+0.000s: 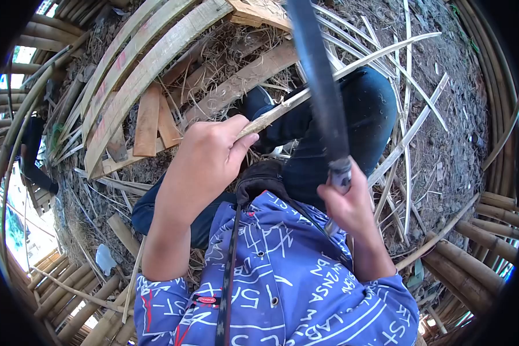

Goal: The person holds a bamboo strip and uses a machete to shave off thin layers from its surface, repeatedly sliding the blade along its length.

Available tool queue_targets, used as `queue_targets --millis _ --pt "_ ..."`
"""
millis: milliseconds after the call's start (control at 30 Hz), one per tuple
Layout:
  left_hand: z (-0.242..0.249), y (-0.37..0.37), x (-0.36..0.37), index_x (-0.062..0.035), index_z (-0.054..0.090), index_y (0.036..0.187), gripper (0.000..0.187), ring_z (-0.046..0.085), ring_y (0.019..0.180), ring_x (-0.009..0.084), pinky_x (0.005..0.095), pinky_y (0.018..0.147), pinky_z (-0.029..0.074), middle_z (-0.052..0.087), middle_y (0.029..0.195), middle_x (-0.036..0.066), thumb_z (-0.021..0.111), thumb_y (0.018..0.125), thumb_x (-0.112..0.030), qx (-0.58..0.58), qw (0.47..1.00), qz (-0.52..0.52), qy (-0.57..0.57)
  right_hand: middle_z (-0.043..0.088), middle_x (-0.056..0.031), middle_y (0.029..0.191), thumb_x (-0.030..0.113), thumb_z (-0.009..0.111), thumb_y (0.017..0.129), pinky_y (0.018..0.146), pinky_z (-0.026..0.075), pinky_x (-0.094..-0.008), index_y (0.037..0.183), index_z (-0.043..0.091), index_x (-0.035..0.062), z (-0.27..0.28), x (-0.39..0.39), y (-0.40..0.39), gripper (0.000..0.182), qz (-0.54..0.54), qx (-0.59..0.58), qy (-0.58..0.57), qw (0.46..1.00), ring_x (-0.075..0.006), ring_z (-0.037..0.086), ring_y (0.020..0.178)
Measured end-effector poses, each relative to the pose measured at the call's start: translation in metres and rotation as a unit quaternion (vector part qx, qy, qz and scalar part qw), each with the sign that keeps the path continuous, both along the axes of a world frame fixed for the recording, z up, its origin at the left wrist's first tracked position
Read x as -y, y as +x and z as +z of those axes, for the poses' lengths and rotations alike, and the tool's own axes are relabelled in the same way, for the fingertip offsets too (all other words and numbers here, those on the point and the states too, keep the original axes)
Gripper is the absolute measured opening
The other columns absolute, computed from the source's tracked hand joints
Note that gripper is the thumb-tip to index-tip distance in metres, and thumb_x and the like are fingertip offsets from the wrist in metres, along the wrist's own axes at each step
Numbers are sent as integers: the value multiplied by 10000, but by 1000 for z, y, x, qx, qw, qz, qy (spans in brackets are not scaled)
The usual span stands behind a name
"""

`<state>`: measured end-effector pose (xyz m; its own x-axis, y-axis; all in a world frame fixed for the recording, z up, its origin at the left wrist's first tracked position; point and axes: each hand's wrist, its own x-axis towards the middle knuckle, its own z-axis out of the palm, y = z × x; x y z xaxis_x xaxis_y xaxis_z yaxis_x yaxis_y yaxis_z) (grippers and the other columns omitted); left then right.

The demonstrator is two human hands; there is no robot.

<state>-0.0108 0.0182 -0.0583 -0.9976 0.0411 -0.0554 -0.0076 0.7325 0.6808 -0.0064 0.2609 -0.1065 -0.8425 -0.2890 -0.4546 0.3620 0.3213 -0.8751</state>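
A long pale bamboo strip (380, 53) slants up to the right from my left hand (216, 153), whose fingers are closed round its lower end. My right hand (352, 199) grips the handle of a long dark machete (323, 86), blade pointing up and away. The blade crosses over the strip above my bent knee; whether the two touch I cannot tell. Part of the strip lies hidden behind the blade, which is slightly blurred.
Curved wooden planks (150, 69) and short boards (147, 121) lie at the upper left. Thin strips (412, 130) are scattered on the ground to the right. Bamboo poles (461, 277) border both sides. A dark-clothed leg of another person (33, 155) shows at far left.
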Motion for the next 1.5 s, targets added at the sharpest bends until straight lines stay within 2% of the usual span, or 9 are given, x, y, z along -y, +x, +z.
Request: queue_targets --millis 367,500,600,767,867,1233,1333,1467,1500 --pt "-1 -3 -5 54 525 766 225 477 561 398 395 520 363 461 613 237 640 852 -120 -24 1000 3 3 499 -29 696 -2 586 724 599 398 -271 1045 531 -7 4 1 -2 326 -31 57 18 998 -99 452 645" --pt "-5 -4 -1 51 537 772 215 472 555 395 394 517 361 458 611 234 643 850 -120 -32 999 -9 4 492 5 613 -44 590 741 399 355 -218 830 475 43 0 14 10 169 46 -139 -41 988 -58 471 445" --pt "0 -2 -1 53 545 786 216 476 545 384 392 516 363 467 619 235 645 850 -128 9 1000 17 12 509 -4 623 -57 598 723 404 366 -217 861 479 39 2 0 -4 205 -17 12 -3 1000 -72 493 452" --pt "-6 -4 0 54 548 790 218 430 514 343 376 511 359 466 615 223 645 852 -131 -11 1000 1 21 509 5 633 -55 595 730 418 377 -217 934 508 23 4 16 11 235 59 -96 -44 993 -69 486 449" --pt "3 1 1 59 549 788 218 422 511 331 371 513 359 458 608 217 645 848 -126 14 999 30 12 524 -38 733 9 584 734 597 404 -268 1046 535 -7 5 6 0 316 -1 33 -14 999 -85 457 659" --pt "1 1 5 52 576 803 206 420 515 297 354 526 374 468 608 206 643 853 -136 42 998 36 26 484 -7 665 -4 576 730 595 416 -258 1072 534 -5 4 10 -2 345 2 42 5 999 -82 445 625" --pt "-3 -2 3 52 582 814 211 426 510 289 349 525 378 471 606 202 644 856 -146 2 1000 0 -9 491 8 641 -55 601 725 414 363 -234 954 504 27 0 25 11 262 80 -83 -75 991 -59 472 471" --pt "3 9 18 45 586 808 195 435 500 159 308 503 362 477 554 119 651 860 -132 47 998 40 27 505 -6 636 -57 607 731 371 364 -229 916 483 24 4 10 -4 237 11 7 -50 999 -80 487 431" --pt "6 12 23 42 590 804 187 435 507 109 290 496 357 477 540 83 654 861 -124 74 994 64 39 479 -1 660 -11 602 730 530 419 -259 1014 517 0 10 6 -11 297 -5 39 -24 999 -82 470 559"
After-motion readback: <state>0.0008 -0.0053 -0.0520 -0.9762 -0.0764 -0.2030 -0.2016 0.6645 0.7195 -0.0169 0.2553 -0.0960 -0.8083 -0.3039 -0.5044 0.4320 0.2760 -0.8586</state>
